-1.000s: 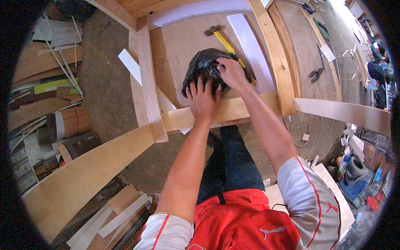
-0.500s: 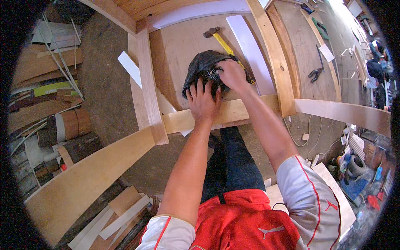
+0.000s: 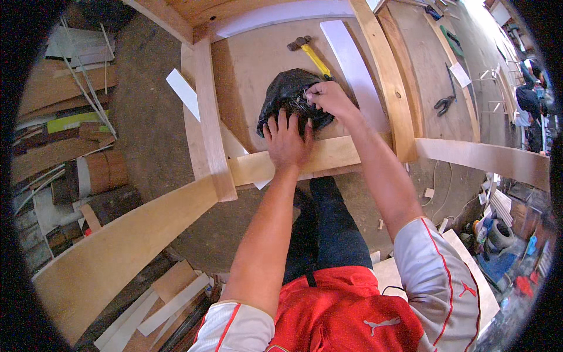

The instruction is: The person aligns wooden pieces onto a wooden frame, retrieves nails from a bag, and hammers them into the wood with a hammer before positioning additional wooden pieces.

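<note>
A black plastic bag lies crumpled with its mouth spread, and thin metal nails show inside. My left hand holds the bag's near edge, its fingers bent over the rim. At the right side of the mouth, my right hand has thumb and fingertips pinched together at the nails; how many it grips is hard to make out. Beyond the bag, a hammer with a yellow handle rests on the wooden panel, its handle end partly behind my right hand.
Wooden rails frame the panel, with a front rail under my forearms. A white strip lies right of the hammer. Pliers and a green-handled saw are farther right. Stacked boards fill the left side.
My right hand has drawn up and slightly right from inside the bag, its fingertips now pinched near the rim. My left hand keeps its place on the bag.
</note>
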A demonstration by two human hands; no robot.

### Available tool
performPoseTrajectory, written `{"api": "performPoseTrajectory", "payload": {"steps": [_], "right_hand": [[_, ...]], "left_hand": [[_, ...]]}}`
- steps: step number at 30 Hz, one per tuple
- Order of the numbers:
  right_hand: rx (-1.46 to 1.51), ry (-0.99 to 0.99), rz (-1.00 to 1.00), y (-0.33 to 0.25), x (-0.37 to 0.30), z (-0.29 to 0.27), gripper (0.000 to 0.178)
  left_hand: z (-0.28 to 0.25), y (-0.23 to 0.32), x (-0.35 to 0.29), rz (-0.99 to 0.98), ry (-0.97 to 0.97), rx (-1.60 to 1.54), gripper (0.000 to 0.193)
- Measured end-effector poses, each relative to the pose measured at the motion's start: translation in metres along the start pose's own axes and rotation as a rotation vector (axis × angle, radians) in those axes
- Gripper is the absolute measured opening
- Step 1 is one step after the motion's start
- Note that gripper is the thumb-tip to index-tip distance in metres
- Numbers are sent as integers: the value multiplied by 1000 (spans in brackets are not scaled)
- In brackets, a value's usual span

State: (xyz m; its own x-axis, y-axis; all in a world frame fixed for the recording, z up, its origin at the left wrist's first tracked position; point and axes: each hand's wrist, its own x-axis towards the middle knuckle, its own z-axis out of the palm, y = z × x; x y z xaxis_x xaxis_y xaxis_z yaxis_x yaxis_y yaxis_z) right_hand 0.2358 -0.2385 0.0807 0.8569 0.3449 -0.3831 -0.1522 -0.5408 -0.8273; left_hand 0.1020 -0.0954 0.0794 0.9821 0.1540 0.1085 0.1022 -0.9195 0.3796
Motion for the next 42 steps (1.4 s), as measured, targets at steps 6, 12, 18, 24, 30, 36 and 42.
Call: {"api": "performPoseTrajectory", "payload": {"steps": [6, 12, 18, 24, 30, 36, 42], "right_hand": [[161, -64, 55, -4, -6, -4, 19], [-264, 172, -267, 1, -16, -1, 17], [-614, 245, -202, 9, -33, 3, 21], [-599, 302, -238, 0, -39, 8, 18], [-672, 244, -185, 2, -31, 21, 17], [-534, 301, -178, 11, -31, 20, 16], [-253, 273, -292, 23, -29, 6, 15]], "left_hand": [[1, 1, -1, 7, 11, -33, 49], [3, -1, -1, 16, 22, -30, 50], [3, 1, -2, 7, 7, -41, 48], [0, 0, -1, 19, 11, -47, 48], [0, 1, 0, 21, 17, -22, 49], [0, -1, -1, 7, -1, -9, 49], [-3, 2, 0, 12, 13, -9, 47]]}}
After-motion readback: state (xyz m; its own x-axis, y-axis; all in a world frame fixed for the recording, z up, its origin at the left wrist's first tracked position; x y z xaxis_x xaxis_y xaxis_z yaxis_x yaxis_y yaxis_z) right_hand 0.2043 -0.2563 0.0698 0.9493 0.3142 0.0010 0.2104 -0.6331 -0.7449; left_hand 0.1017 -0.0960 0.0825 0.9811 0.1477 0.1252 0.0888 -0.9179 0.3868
